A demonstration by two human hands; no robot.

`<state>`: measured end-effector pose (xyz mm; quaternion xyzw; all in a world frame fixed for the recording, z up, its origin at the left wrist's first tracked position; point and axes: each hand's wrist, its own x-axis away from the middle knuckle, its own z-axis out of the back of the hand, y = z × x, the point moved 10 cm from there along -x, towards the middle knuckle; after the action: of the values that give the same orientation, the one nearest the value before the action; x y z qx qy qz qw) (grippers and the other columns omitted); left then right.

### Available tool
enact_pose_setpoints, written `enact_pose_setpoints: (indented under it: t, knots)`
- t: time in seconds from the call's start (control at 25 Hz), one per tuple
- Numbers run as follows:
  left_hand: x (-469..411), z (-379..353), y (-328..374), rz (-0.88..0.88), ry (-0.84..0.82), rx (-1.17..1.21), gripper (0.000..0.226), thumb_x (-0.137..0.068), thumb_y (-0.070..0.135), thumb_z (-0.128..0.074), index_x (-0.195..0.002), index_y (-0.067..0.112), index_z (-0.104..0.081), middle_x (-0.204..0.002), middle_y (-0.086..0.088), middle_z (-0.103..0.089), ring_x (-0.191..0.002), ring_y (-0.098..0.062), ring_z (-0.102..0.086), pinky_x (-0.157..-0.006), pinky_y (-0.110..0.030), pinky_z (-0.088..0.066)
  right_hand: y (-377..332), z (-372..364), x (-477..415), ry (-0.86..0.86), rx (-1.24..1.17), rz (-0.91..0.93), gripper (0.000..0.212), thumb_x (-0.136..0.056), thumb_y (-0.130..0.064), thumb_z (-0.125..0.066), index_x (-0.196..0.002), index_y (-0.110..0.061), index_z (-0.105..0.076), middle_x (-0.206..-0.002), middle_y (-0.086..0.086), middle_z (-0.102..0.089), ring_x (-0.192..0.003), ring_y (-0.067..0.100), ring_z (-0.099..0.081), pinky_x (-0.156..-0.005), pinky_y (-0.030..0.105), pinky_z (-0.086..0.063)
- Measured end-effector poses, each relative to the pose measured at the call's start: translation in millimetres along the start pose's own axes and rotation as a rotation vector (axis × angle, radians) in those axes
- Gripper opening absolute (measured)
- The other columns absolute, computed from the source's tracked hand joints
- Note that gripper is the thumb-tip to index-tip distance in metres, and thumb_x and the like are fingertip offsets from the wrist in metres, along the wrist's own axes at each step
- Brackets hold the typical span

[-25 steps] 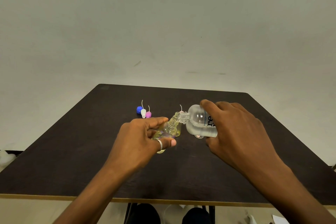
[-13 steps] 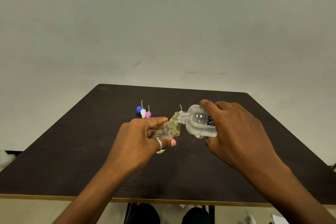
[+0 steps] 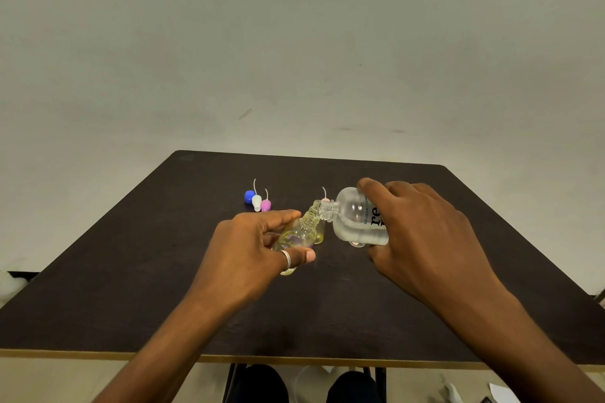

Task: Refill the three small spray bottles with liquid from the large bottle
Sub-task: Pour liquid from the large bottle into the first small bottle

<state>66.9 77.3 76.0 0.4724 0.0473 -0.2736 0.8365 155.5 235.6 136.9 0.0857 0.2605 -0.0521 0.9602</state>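
Observation:
My left hand [image 3: 252,249] grips a small clear spray bottle [image 3: 302,229] with yellowish liquid, tilted with its open neck up and to the right. My right hand [image 3: 422,235] holds the large clear bottle [image 3: 357,217] on its side, its mouth touching the small bottle's neck. Clear liquid lies in the large bottle's lower half. Another small bottle [image 3: 319,235] stands just behind the held one, mostly hidden. A pink spray top [image 3: 324,198] with a thin tube shows behind the two necks.
On the dark table [image 3: 131,271], at the back left, lie a blue cap [image 3: 249,196], a white spray top [image 3: 257,202] and a pink spray top [image 3: 266,204]. The table's front edge runs near my forearms; my knees show under it.

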Motion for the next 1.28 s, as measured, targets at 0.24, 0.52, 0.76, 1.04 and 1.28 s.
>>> enact_pose_setpoints:
  t: [0.24,0.52,0.76,1.04,1.28]
  knots:
    - [-0.2,-0.6,-0.8,-0.004,-0.009,0.004,0.068,-0.067,0.038,-0.083,-0.13,0.031,-0.06,-0.119,0.012,-0.068,-0.095,0.008,-0.063,-0.074,0.003,-0.041,0.3,0.8,0.4,-0.006,-0.008,-0.003,0.073,-0.075,-0.039,-0.073,-0.138,-0.035,-0.036,-0.115,-0.007,-0.061,-0.102,0.018,-0.056,-0.076,0.029,-0.047]
    - [-0.4,-1.4,-0.5,-0.001,-0.012,0.005,0.067,-0.066,0.038,-0.084,-0.129,0.031,-0.06,-0.119,0.013,-0.068,-0.084,0.017,-0.057,-0.071,0.007,-0.038,-0.1,0.4,0.1,-0.006,-0.01,0.002,0.073,-0.075,-0.041,-0.073,-0.137,-0.036,-0.036,-0.116,-0.007,-0.061,-0.104,0.017,-0.056,-0.078,0.029,-0.048]
    - [-0.9,-1.9,-0.5,-0.011,-0.02,-0.016,0.067,-0.067,0.04,-0.082,-0.13,0.031,-0.059,-0.121,0.013,-0.067,-0.097,0.008,-0.062,-0.073,0.005,-0.039,-0.3,-0.5,-0.5,-0.018,-0.005,0.004,0.073,-0.074,-0.04,-0.075,-0.137,-0.034,-0.037,-0.116,-0.005,-0.062,-0.103,0.018,-0.057,-0.078,0.03,-0.049]
    - [-1.1,-2.8,-1.5,-0.007,-0.023,-0.015,0.068,-0.068,0.04,-0.081,-0.131,0.032,-0.058,-0.123,0.012,-0.067,-0.105,0.002,-0.064,-0.075,0.0,-0.041,-0.7,2.0,-0.3,-0.036,-0.016,0.0,0.073,-0.079,-0.041,-0.07,-0.14,-0.037,-0.03,-0.124,-0.008,-0.057,-0.111,0.016,-0.053,-0.082,0.028,-0.047]
    - [-1.2,-2.1,-0.8,-0.01,-0.02,-0.01,0.068,-0.066,0.041,-0.082,-0.13,0.032,-0.059,-0.121,0.013,-0.067,-0.095,0.008,-0.062,-0.072,0.005,-0.039,-0.4,1.3,-0.9,-0.028,-0.029,0.002,0.072,-0.079,-0.042,-0.07,-0.14,-0.037,-0.03,-0.124,-0.008,-0.057,-0.111,0.016,-0.053,-0.083,0.028,-0.047]
